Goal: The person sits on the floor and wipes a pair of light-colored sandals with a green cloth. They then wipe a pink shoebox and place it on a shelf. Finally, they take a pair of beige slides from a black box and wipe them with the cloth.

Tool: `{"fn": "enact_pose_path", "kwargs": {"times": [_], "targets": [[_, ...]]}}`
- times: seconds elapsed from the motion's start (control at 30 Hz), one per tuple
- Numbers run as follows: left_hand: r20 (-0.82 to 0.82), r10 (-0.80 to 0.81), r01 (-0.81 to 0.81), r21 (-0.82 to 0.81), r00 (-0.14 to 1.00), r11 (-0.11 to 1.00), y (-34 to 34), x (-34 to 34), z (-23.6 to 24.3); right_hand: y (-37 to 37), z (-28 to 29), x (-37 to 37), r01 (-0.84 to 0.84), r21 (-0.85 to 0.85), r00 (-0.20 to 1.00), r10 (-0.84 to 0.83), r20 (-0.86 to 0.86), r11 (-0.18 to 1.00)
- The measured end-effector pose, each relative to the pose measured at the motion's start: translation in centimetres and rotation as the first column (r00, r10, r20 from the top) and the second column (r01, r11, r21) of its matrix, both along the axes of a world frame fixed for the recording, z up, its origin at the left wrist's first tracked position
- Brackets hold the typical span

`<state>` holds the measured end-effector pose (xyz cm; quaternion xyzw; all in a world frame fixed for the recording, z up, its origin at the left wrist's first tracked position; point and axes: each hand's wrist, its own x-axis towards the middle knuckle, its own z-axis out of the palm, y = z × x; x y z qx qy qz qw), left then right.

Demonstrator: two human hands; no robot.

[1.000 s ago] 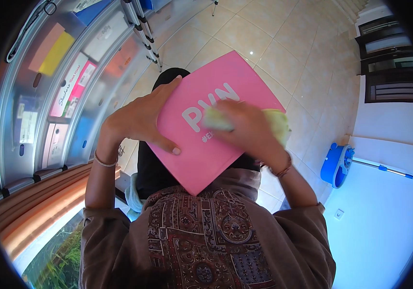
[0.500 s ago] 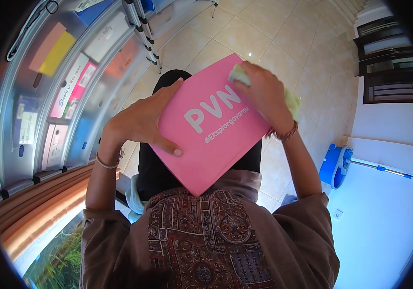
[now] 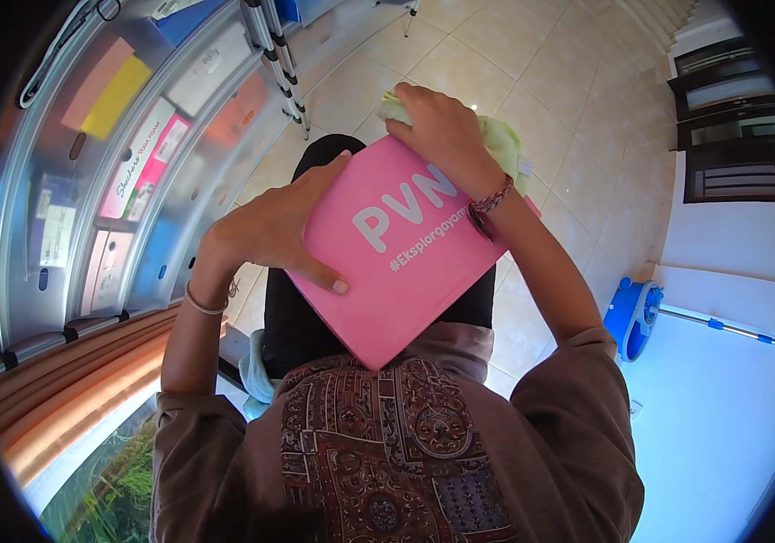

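Note:
A pink box [image 3: 405, 299] with white lettering lies tilted across my lap, its lid face up. My left hand [image 3: 270, 226] grips its left edge, the thumb on top and the fingers along the far left side. At the far corner, my right hand [image 3: 442, 136] is closed on a pale yellow-green cloth [image 3: 500, 145]. Part of this cloth pokes out past the fingertips, and more hangs beyond the wrist with a small white tag. The right forearm and wrist cover the box's right side and some of its lettering.
On my left stand translucent shelf boxes [image 3: 57, 199] holding several shoe boxes. A metal tripod-like stand [image 3: 274, 63] rises behind them. To the right, a blue mop bucket [image 3: 627, 317] with a long handle stands by the white wall. Tiled floor [image 3: 532, 72] stretches ahead.
My right hand with the cloth has slid from the top face toward the far edge and corner of the box, moving left and away. My left hand keeps its hold.

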<state>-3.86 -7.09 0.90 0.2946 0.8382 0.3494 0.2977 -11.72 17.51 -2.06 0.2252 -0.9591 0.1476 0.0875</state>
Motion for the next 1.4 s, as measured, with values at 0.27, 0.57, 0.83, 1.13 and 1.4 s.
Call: {"fn": "enact_pose_path", "kwargs": {"times": [0.27, 0.57, 0.83, 1.13, 1.4], "targets": [[-0.029, -0.016, 0.016, 0.005, 0.999, 1.0, 0.5, -0.1, 0.0, 3.7, -0.3, 0.5, 0.255, 0.053, 0.961, -0.247, -0.121, 0.965], [0.157, 0.366, -0.395, 0.251, 0.917, 0.884, -2.1, 1.7, -1.1, 4.7, 0.8, 2.9, 0.295, 0.062, 0.955, -0.291, -0.061, 0.954], [0.565, 0.587, -0.812, 0.343, 0.58, 0.471, -1.6, 4.8, -5.1, -4.3, 2.3, 10.1, -0.39, -0.242, 0.919, 0.39, -0.051, 0.888], [0.37, 0.362, -0.481, 0.31, 0.856, 0.82, -3.3, 2.0, -3.9, -6.2, 4.1, 14.5, -0.659, -0.346, 0.707, 0.707, 0.019, 0.668], [0.673, 0.224, -0.317, 0.017, 0.705, 0.948, -3.9, -0.9, -2.7, -0.4, 5.3, 18.8, -0.602, -0.337, 0.752, 0.656, 0.065, 0.724]]}}
